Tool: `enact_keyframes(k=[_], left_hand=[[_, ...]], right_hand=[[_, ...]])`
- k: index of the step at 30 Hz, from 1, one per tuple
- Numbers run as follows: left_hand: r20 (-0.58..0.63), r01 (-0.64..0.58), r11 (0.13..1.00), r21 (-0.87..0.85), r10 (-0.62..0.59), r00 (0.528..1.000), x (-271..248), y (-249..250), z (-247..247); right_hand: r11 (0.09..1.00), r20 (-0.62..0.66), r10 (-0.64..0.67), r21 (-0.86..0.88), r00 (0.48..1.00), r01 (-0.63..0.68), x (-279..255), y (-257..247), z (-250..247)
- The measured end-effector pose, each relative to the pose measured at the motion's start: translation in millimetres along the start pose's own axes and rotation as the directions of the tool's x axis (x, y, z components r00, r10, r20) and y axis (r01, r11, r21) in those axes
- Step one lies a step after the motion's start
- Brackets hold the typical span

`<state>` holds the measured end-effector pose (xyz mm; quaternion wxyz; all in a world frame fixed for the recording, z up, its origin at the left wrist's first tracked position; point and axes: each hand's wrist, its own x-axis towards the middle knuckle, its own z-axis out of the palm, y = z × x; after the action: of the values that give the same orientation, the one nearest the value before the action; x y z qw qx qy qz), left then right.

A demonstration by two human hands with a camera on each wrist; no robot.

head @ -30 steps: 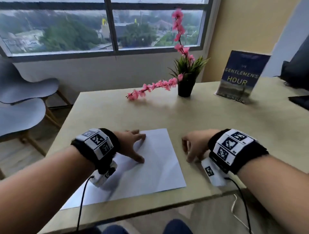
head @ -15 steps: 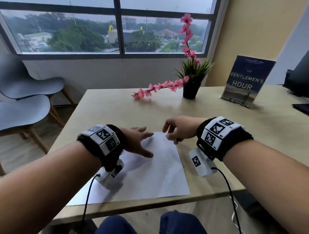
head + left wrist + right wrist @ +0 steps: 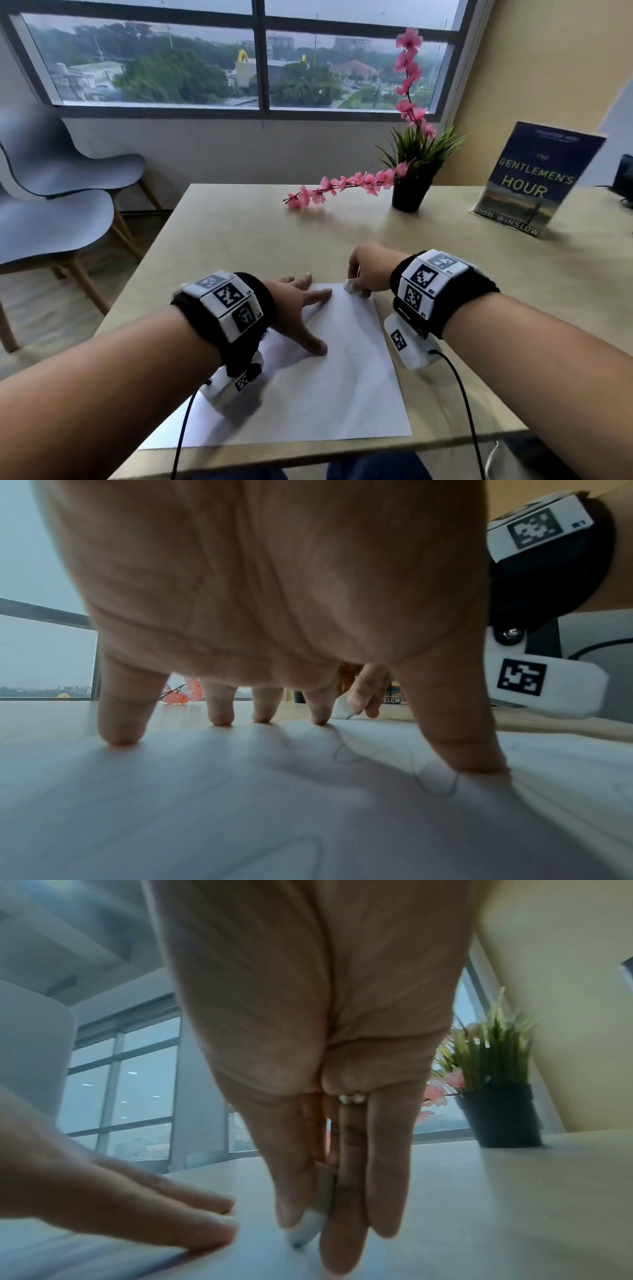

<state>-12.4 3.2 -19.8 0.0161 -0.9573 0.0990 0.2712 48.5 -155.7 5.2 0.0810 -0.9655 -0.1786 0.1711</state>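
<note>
A white sheet of paper [image 3: 342, 377] lies on the light wooden table [image 3: 239, 240] near its front edge. Faint pencil scribbles show on the paper [image 3: 346, 753] in the left wrist view. My left hand [image 3: 301, 315] presses on the sheet's far left part with spread, straight fingers [image 3: 120, 723]. My right hand [image 3: 358, 282] is at the sheet's far right corner and pinches a small white eraser [image 3: 350, 285] between thumb and fingers. The eraser's tip [image 3: 308, 1229] points down at the paper, close to my left index finger [image 3: 205, 1229]. Whether the tip touches the sheet is unclear.
A black pot with green grass and pink flowers [image 3: 409, 192] stands at the back, and a flower branch [image 3: 342, 185] droops over the table. A book [image 3: 531, 181] stands upright at back right beside a dark object [image 3: 625, 185]. Grey chairs [image 3: 61, 212] stand to the left.
My right hand has moved from the bare table right of the sheet up to the sheet's far right corner, where the eraser now shows. My left hand stays pressed on the paper.
</note>
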Motion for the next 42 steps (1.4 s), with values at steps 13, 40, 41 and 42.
enact_keyframes(k=[13, 40, 41, 42], left_hand=[[0.006, -0.004, 1.0, 0.005, 0.004, 1.0, 0, 0, 0], [-0.04, 0.048, 0.999, 0.001, -0.048, 0.998, -3, 9, -4], [-0.037, 0.051, 0.999, 0.0, -0.051, 0.998, -4, 9, -5], [-0.035, 0.05, 0.999, -0.001, -0.05, 0.998, -3, 9, -5]], right_hand=[[0.996, 0.039, -0.015, -0.09, 0.999, 0.019, -4, -17, 4], [0.996, 0.04, 0.08, -0.029, 0.996, -0.078, -3, -12, -4], [0.997, 0.031, 0.07, -0.045, 0.997, -0.068, -4, -13, -2], [0.996, 0.03, 0.053, -0.074, 0.998, -0.051, -5, -16, -1]])
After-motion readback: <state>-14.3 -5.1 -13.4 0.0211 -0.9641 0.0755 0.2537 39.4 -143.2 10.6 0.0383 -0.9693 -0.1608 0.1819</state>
